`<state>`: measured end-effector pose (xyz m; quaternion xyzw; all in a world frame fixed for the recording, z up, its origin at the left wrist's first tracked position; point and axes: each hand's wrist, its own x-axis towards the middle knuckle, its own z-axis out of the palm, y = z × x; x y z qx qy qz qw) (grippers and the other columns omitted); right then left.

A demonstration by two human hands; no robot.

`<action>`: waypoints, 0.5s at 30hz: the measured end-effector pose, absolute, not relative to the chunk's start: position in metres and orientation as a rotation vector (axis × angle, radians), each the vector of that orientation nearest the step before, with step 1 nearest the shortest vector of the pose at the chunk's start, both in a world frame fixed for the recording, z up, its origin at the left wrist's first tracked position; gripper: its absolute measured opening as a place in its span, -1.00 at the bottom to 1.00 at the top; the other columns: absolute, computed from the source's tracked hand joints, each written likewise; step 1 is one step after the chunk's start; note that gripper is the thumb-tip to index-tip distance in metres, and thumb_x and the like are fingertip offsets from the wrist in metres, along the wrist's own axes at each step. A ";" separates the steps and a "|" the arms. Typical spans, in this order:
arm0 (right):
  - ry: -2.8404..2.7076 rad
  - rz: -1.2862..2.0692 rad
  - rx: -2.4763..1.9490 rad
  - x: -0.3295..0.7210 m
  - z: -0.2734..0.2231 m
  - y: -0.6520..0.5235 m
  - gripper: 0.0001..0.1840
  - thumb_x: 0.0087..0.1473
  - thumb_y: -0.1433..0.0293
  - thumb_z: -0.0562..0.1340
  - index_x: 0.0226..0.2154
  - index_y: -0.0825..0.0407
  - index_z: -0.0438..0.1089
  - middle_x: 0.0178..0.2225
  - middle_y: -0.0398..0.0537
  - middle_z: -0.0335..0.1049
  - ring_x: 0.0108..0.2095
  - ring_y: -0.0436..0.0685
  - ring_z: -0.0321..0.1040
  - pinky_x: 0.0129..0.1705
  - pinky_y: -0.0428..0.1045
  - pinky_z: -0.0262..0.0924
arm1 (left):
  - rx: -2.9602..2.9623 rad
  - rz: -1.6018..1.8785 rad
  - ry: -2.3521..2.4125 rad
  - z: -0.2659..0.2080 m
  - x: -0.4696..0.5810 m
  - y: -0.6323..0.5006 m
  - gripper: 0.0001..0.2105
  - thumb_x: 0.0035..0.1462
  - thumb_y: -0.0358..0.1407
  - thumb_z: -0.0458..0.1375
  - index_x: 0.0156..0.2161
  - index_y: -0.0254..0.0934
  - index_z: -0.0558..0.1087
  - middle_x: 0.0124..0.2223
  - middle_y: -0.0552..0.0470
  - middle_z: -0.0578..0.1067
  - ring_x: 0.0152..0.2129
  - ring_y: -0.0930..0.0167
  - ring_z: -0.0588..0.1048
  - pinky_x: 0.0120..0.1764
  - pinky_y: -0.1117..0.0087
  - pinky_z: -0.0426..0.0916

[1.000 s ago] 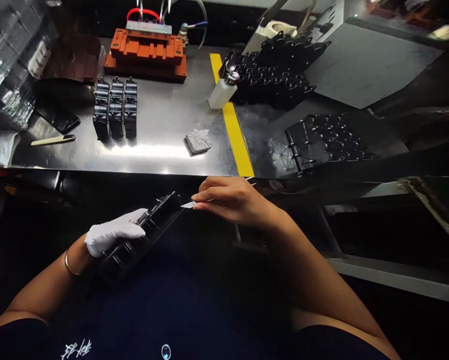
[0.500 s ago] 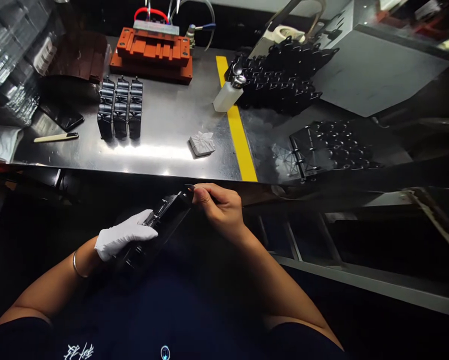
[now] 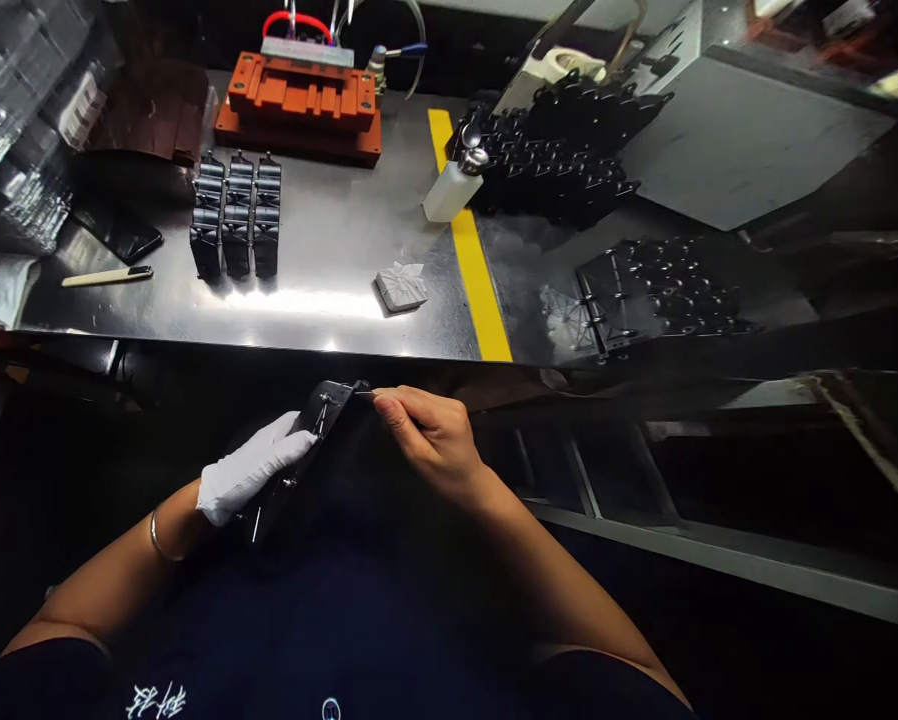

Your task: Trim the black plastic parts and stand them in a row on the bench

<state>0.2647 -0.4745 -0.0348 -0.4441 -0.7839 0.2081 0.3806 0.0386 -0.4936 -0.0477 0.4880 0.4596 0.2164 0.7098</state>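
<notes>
My left hand (image 3: 250,468), in a white glove, is closed around a long black plastic part (image 3: 338,400). The part is tilted, its upper end pointing away from me, in front of the bench edge. My bare right hand (image 3: 434,435) pinches a small thin blade-like piece (image 3: 364,393), whose tip is at the upper end of the black part. Most of that piece is hidden by my fingers, so its exact kind is unclear. The lower end of the black part fades into the dark.
On the metal bench (image 3: 329,225) stand black moulded parts (image 3: 237,215), an orange fixture (image 3: 299,105), a white pump bottle (image 3: 453,190) and a folded grey-white cloth pad (image 3: 402,287). A pale-handled knife (image 3: 108,277) lies left. More black parts (image 3: 554,150) are stacked beyond the yellow stripe (image 3: 479,285).
The black part has turned in my left hand, showing a different face. My right hand has shifted slightly down and left, staying at its upper end.
</notes>
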 end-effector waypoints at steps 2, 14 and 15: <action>-1.993 0.445 -1.097 0.268 -0.031 -0.474 -0.74 0.27 0.34 0.07 -0.34 0.06 0.42 -0.47 -0.05 0.47 -0.49 0.00 0.39 -0.45 -0.10 0.24 | 1.163 0.596 1.223 -0.055 0.040 -0.497 -0.47 0.03 -0.01 0.21 0.05 -0.26 0.32 -0.01 -0.09 0.44 -0.04 0.20 0.40 0.01 0.15 0.32; -2.427 -0.012 -0.945 0.272 -0.019 -0.480 -0.44 0.24 0.10 0.07 -0.68 0.07 0.19 -0.69 -0.19 0.14 -0.63 -0.08 0.01 -0.55 -0.08 -0.14 | 1.757 1.136 1.284 -0.093 0.040 -0.518 -0.42 -0.10 -0.25 0.35 0.05 -0.17 0.29 -0.08 -0.02 0.49 -0.18 0.31 0.52 -0.11 0.28 0.43; -2.426 -0.024 -0.954 0.272 -0.019 -0.480 -0.44 0.23 0.08 0.07 -0.67 0.07 0.21 -0.68 -0.18 0.15 -0.63 -0.07 0.02 -0.54 -0.09 -0.13 | 1.733 1.114 1.297 -0.092 0.040 -0.518 -0.42 -0.11 -0.24 0.35 0.05 -0.18 0.29 -0.08 -0.03 0.50 -0.18 0.30 0.52 -0.10 0.27 0.43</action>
